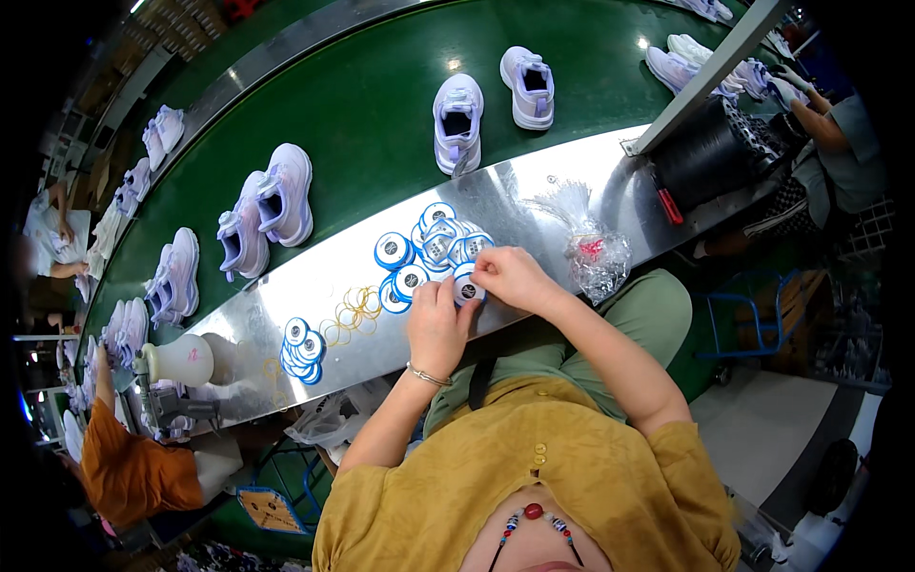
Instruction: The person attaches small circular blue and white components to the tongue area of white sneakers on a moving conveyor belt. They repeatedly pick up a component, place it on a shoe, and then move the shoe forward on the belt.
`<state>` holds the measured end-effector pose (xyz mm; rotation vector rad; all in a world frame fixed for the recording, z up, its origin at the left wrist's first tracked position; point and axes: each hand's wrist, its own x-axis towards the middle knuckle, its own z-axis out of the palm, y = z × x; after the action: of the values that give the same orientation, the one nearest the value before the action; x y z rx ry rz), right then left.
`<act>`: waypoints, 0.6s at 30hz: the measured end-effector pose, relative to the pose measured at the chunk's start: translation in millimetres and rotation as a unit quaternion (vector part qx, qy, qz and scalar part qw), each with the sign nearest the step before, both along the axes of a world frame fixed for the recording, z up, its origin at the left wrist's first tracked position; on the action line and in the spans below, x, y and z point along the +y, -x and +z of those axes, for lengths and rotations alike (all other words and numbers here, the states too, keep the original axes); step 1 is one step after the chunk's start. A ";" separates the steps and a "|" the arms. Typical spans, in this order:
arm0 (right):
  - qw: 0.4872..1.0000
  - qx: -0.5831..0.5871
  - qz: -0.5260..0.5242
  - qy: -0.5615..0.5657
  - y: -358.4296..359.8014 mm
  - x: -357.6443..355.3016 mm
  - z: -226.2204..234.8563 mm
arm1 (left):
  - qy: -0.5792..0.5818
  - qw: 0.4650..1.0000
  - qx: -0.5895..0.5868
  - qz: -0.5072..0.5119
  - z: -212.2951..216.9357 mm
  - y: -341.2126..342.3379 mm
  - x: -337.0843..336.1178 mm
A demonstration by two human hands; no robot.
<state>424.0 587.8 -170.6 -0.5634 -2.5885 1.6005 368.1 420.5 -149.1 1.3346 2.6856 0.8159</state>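
My left hand (437,326) and my right hand (517,278) meet over the metal ledge, both closed on a round white tag with a blue rim (467,291). The left fingers hold it from the near left, and the right fingertips pinch its upper right edge. Whether it is one tag or a small stack, I cannot tell. Just beyond my hands lies a pile of similar round tags (439,244), some overlapping. Yellow rubber bands (353,316) are spread to the left, followed by a smaller group of round tags (302,351).
A bundle of clear plastic strands (597,250) with a red tie lies on the ledge at right. Pale lilac sneakers (458,124) stand on the green belt (372,124). A metal post (710,76) rises at right, near a black roll (705,153). Co-workers sit at both sides.
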 end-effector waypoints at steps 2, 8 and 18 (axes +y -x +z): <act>1.000 -0.020 0.005 -0.002 -2.5 8.4 8.5 | 0.002 1.000 0.001 0.003 -1.1 -2.4 4.7; 0.997 0.079 0.022 0.013 -4.3 4.7 2.7 | -0.034 0.999 0.022 -0.001 1.7 1.9 13.1; 0.990 -0.002 -0.004 -0.138 19.8 29.9 5.6 | -0.020 0.998 0.054 0.002 -2.2 4.5 12.4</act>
<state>404.1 617.7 -165.1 -0.5534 -2.7394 1.2071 363.6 432.9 -151.3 1.4239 2.7676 0.8238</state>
